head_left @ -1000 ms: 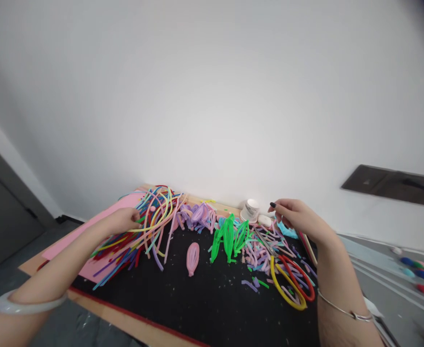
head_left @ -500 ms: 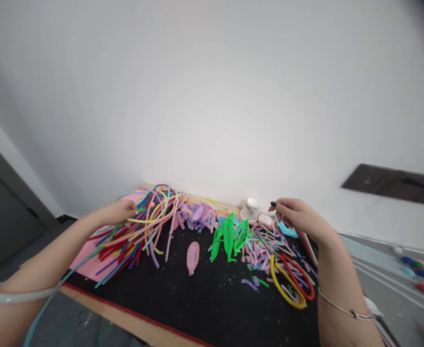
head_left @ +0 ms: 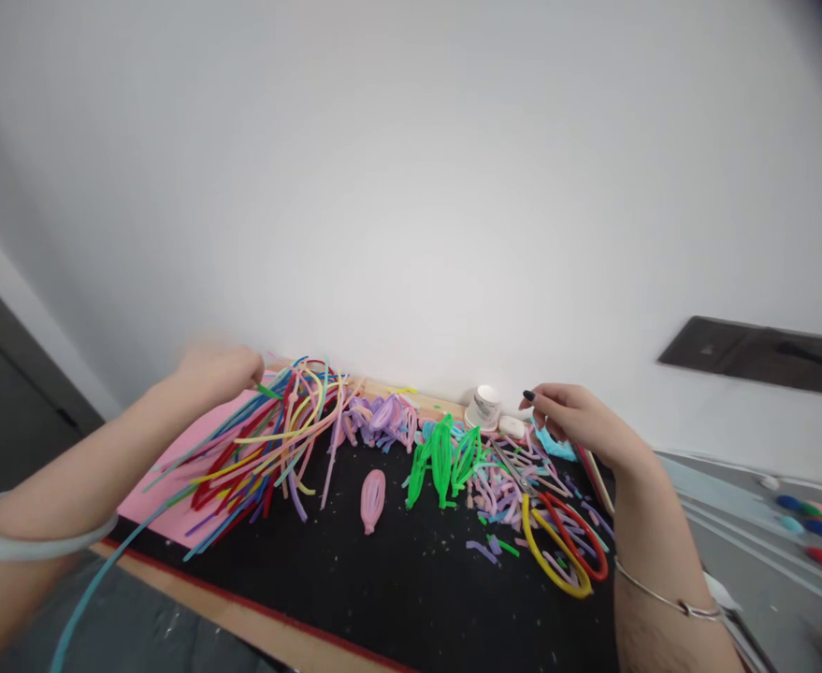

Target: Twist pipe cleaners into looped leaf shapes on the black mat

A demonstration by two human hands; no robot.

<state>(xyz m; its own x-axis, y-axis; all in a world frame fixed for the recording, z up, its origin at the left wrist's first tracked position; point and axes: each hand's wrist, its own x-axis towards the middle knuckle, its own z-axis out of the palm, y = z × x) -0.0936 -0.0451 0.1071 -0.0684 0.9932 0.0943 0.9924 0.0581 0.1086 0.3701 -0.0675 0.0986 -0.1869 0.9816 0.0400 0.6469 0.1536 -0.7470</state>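
My left hand, partly blurred, is closed at the upper left of a loose pile of colourful pipe cleaners. A green pipe cleaner shows at its fingertips. My right hand hovers over the right side, fingers loosely bent and apart, nothing visible in it. Below it are cut pipe cleaner pieces and scissors with yellow and red handles. A pink looped pipe cleaner bundle lies alone on the black mat. Several green looped bundles lie to its right.
Purple and pink looped bundles lie along the back. A white paper cup and a small white case stand by the wall. Pink paper lies under the pile. Coloured pompoms are at the far right.
My left hand has risen and drawn back slightly from the pile, toward the wall, with the green pipe cleaner at its fingertips. My right hand has hardly moved.
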